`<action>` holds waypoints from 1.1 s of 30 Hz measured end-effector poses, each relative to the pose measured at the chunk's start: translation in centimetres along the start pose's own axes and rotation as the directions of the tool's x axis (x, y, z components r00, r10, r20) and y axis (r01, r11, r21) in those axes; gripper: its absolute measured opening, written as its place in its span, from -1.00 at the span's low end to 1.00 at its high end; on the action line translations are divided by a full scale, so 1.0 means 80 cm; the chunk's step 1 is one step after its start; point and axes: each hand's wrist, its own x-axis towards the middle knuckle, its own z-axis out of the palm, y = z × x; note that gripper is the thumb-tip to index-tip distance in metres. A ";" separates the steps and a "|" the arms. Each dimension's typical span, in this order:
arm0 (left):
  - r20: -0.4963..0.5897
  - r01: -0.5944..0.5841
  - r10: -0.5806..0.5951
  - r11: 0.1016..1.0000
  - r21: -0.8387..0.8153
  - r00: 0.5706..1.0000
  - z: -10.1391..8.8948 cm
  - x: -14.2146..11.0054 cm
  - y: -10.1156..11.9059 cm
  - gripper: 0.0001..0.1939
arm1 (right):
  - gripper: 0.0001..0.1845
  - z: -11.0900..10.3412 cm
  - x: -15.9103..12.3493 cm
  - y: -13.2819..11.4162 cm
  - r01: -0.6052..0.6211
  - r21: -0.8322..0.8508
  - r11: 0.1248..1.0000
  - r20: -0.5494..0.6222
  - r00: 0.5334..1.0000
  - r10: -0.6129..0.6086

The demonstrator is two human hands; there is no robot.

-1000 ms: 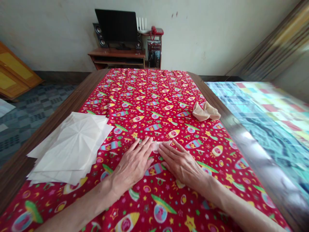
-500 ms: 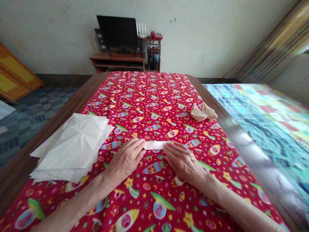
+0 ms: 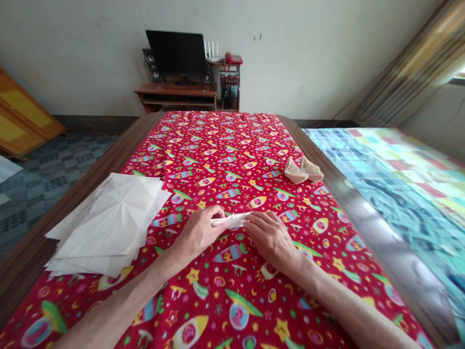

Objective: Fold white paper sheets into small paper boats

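Observation:
A narrow strip of folded white paper lies on the red patterned tablecloth in front of me. My left hand is curled, with its fingertips pinching the strip's left end. My right hand covers the strip's right end, its fingers bent and pressed on the paper. Both forearms reach in from the bottom of the view.
A stack of creased white paper sheets lies on the left of the cloth. A crumpled beige folded piece sits at the right near the table's wooden edge. A desk with a monitor stands against the far wall.
Both hands were flat on the strip, sliding apart along it. Now the fingers have curled and pinch the strip, and its middle has lifted a little.

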 end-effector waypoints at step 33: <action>0.102 -0.035 0.045 0.995 -0.098 0.994 -0.001 0.006 -0.002 -0.68 | -0.78 -0.019 0.029 -0.019 -0.170 0.199 0.965 -0.030 0.983 0.179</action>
